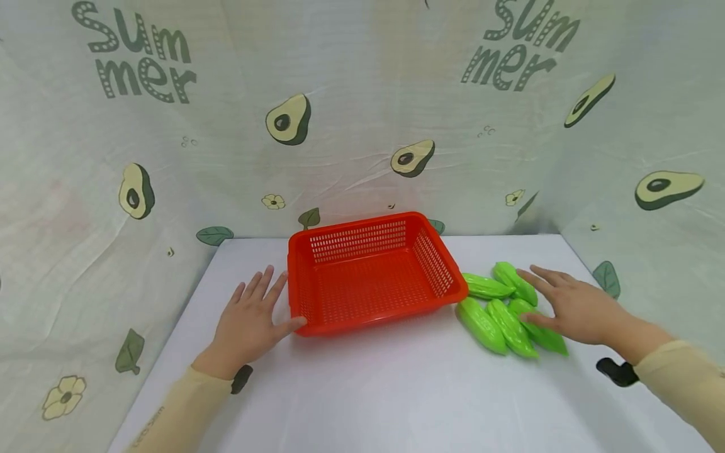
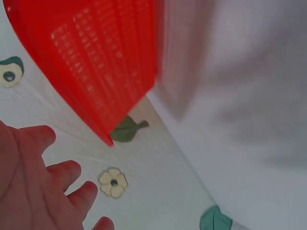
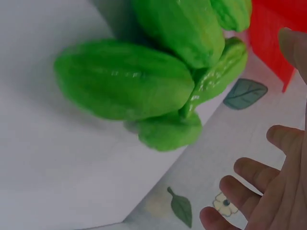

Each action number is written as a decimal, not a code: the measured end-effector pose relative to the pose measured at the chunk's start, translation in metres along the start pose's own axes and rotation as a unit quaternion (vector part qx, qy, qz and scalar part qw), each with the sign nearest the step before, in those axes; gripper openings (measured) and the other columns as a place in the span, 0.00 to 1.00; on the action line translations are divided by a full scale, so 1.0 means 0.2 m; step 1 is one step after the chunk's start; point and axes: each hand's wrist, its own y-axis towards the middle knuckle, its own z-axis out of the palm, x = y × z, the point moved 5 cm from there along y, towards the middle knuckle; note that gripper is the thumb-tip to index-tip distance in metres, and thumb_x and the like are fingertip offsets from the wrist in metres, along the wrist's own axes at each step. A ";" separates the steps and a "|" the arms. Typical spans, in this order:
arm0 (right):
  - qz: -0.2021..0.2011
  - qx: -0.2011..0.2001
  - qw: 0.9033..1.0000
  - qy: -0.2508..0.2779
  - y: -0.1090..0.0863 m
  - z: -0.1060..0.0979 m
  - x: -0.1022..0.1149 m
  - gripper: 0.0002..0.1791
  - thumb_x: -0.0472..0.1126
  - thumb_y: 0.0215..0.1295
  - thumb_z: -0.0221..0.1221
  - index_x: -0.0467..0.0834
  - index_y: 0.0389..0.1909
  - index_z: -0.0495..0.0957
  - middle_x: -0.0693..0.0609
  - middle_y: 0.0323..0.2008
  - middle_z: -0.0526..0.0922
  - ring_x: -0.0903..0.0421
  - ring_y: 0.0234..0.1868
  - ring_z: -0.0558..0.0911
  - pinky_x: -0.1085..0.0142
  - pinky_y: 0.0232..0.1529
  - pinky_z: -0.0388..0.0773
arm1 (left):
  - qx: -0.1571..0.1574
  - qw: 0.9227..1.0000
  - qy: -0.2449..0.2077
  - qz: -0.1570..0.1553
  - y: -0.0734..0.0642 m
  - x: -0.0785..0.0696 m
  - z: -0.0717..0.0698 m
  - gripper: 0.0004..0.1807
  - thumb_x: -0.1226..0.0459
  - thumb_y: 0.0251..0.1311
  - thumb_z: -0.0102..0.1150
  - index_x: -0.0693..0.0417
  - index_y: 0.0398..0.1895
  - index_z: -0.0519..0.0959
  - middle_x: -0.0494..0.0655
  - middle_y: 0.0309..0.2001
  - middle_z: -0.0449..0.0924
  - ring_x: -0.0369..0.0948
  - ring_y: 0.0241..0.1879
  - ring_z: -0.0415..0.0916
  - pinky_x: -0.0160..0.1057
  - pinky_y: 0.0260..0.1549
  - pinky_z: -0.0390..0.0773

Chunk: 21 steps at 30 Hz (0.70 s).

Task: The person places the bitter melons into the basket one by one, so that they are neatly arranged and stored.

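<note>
A red plastic basket (image 1: 368, 318) with slotted walls sits in the middle of the white table. My left hand (image 1: 249, 321) is spread beside its left end, thumb overlapping the basket's near corner in the head view; whether they touch I cannot tell. The left wrist view shows the fingers apart from the basket wall (image 2: 96, 62). Several glossy, ridged, long green vegetables (image 1: 481, 324) lie in a cluster right of the basket, bitter-melon-like. My right hand (image 1: 583, 308), fingers extended, is over the cluster's right side and holds nothing. In the right wrist view, one green vegetable (image 3: 124, 79) lies nearest.
A pale cloth (image 1: 351, 113) with avocado and leaf prints hangs behind the table and along both sides. White table surface (image 1: 368, 390) extends in front of the basket. A dark object (image 1: 617, 372) shows at the right wrist, another (image 1: 241, 379) at the left.
</note>
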 end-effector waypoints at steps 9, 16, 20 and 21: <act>0.011 0.037 0.996 0.078 0.04 0.06 0.25 0.48 0.72 0.50 0.54 0.55 0.70 0.53 0.41 0.65 0.60 0.38 0.58 0.67 0.42 0.47 0.70 | 0.017 0.999 -0.037 0.004 0.05 -0.11 0.05 0.58 0.23 0.43 0.34 0.49 0.72 0.48 0.57 0.71 0.42 0.57 0.67 0.44 0.60 0.61 0.46; 0.015 0.043 0.989 0.141 0.04 0.10 0.40 0.46 0.68 0.51 0.58 0.58 0.70 0.54 0.44 0.62 0.65 0.46 0.52 0.73 0.47 0.46 0.74 | 0.016 0.999 -0.048 -0.002 0.06 -0.13 0.07 0.61 0.22 0.41 0.34 0.52 0.72 0.49 0.59 0.71 0.44 0.57 0.67 0.45 0.60 0.61 0.47; -0.002 0.031 0.990 0.140 0.04 0.14 0.45 0.45 0.60 0.53 0.62 0.54 0.70 0.54 0.43 0.62 0.66 0.43 0.54 0.72 0.48 0.47 0.73 | 0.033 0.998 -0.059 -0.014 0.06 -0.14 0.07 0.64 0.21 0.38 0.34 0.56 0.72 0.48 0.59 0.71 0.43 0.57 0.67 0.44 0.61 0.61 0.47; -0.006 0.028 0.990 0.138 0.04 0.15 0.46 0.45 0.58 0.53 0.63 0.54 0.70 0.54 0.42 0.62 0.66 0.42 0.54 0.73 0.49 0.46 0.74 | 0.038 0.997 -0.063 -0.017 0.07 -0.15 0.07 0.64 0.21 0.38 0.34 0.57 0.72 0.47 0.59 0.71 0.42 0.57 0.67 0.44 0.61 0.60 0.47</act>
